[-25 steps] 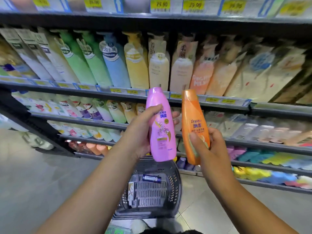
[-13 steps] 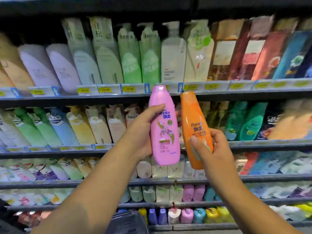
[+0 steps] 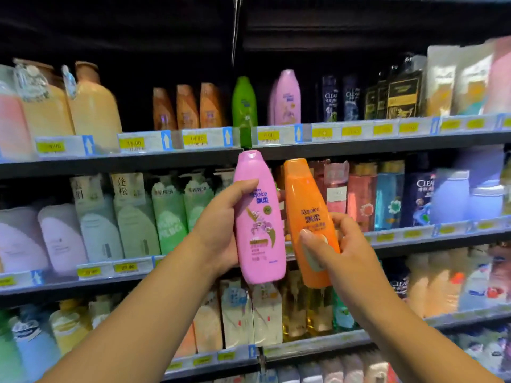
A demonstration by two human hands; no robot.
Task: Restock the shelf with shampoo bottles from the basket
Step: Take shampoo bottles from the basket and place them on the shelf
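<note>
My left hand [image 3: 218, 230] grips a pink Rejoice shampoo bottle [image 3: 260, 217], held upright with its cap just under the upper shelf edge [image 3: 359, 145]. My right hand [image 3: 340, 250] grips an orange Rejoice shampoo bottle [image 3: 307, 214], tilted a little left and close beside the pink one. On the upper shelf stand matching bottles: three orange ones [image 3: 188, 107], a green one [image 3: 244, 102] and a pink one [image 3: 286, 98]. The basket is out of view.
Dark Clear bottles [image 3: 340, 99] and black packs stand right of the pink shelf bottle. Large peach pump bottles [image 3: 91, 106] fill the upper left. Lower shelves [image 3: 83, 283] are packed with refill pouches and bottles. Yellow price tags line every shelf edge.
The view has risen from the basket and lower shelves to the upper shelf. Both hands have lifted their bottles with it, keeping the same grips.
</note>
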